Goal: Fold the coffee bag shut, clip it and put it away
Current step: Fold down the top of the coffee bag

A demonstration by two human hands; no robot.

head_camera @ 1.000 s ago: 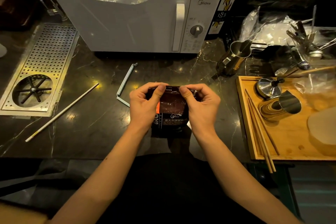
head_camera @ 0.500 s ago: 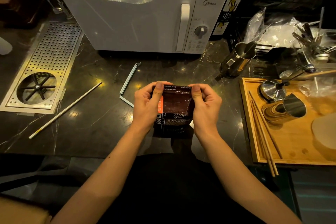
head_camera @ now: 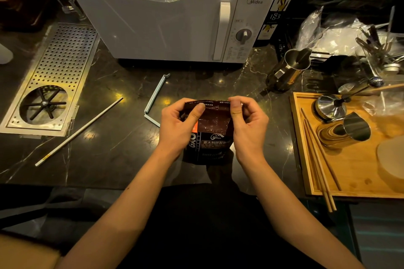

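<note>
Two hands are working one bag on the dark counter (head_camera: 113, 159), with the white microwave (head_camera: 175, 24) standing at twelve o'clock beyond them and the wooden tray (head_camera: 306, 181) lying at three o'clock. The bag (head_camera: 209, 135) is standing upright at the centre, just in front of the person. Compared with a second ago, its top flap is now lying flatter and lower against the front, so the fold is probably nearly set. The left hand (head_camera: 177, 126) is pinching the bag's upper left corner, thumb pressed on the flap; the right hand (head_camera: 249, 124) is pinching the upper right corner likewise. The pale clip (head_camera: 154, 99) is lying open at ten o'clock, just beside the left hand, untouched, so clipping and stowing are still waiting.
</note>
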